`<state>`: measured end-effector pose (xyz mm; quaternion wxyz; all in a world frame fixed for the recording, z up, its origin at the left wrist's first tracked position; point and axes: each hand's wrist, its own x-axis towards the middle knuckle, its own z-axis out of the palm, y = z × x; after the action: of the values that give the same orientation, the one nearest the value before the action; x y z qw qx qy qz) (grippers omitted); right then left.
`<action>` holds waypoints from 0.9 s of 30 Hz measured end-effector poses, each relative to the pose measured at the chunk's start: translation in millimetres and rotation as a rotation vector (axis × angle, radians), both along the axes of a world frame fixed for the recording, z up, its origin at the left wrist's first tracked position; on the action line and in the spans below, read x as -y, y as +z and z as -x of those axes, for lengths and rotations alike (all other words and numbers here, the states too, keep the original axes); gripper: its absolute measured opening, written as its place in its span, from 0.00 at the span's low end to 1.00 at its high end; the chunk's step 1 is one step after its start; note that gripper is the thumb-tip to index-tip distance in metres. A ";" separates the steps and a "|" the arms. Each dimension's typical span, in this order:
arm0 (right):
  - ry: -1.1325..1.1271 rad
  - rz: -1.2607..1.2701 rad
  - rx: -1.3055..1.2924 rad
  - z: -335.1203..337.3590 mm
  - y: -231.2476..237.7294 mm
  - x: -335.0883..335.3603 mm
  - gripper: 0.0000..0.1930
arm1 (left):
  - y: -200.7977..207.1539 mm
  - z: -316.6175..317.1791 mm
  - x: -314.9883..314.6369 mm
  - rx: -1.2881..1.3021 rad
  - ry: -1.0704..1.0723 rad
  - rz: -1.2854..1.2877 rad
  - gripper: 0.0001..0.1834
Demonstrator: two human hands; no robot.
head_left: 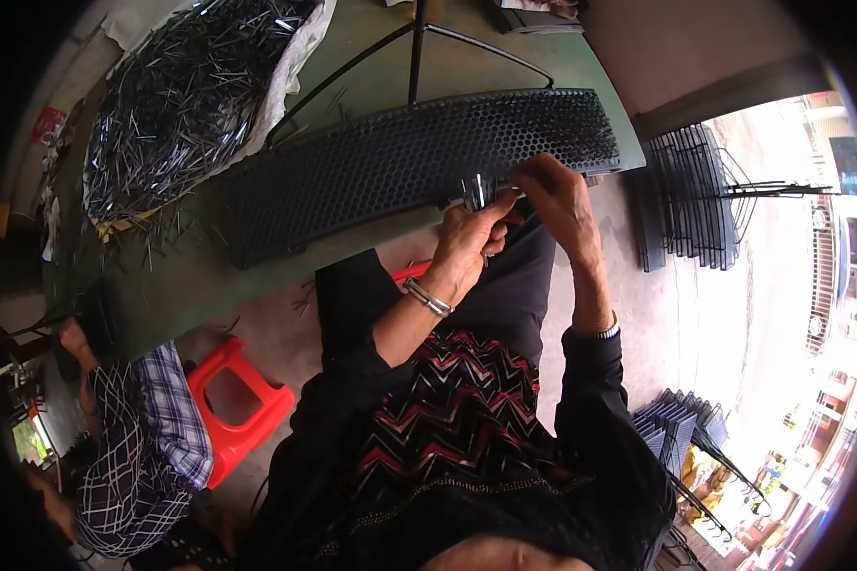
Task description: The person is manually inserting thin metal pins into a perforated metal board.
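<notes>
My left hand (464,249) is closed around a small bundle of shiny dark strips (478,193), whose ends stick up past the thumb. Close beside it, my right hand (564,203) has its fingers bent together in a pinch; whatever is between them is too small to make out. Both hands are just in front of the near edge of a long black perforated panel (371,164), which lies across the table and is full of small holes. Dark bristle-like pieces (581,124) crowd the panel's right end.
A big heap of thin dark strips (186,114) fills a white sack (300,52) on the green table (176,295). A black metal frame (417,57) stands behind the panel. A red stool (243,409), another person (133,457) and racks of black frames (695,200) surround me.
</notes>
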<state>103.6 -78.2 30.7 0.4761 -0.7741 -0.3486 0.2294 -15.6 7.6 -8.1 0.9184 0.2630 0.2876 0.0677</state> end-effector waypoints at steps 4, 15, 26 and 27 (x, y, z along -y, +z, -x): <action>-0.381 -0.007 0.297 -10.9 1.9 -3.9 0.06 | -2.4 -0.9 -0.3 -0.073 0.063 0.055 0.09; -0.537 -0.084 0.682 -38.3 -14.9 -17.3 0.04 | -5.5 3.7 -0.7 -0.032 0.091 0.197 0.08; -0.441 0.149 0.842 -30.7 -29.2 -15.5 0.11 | 2.0 5.1 1.0 0.015 0.068 0.117 0.10; -0.440 0.147 0.842 -28.8 -25.7 -16.3 0.11 | 2.1 5.7 0.8 0.016 0.070 0.116 0.10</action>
<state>132.5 -61.9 5.0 0.2747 -0.8867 -0.3217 -0.1864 -21.3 6.8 -6.0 0.9314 0.1989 0.2929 0.0850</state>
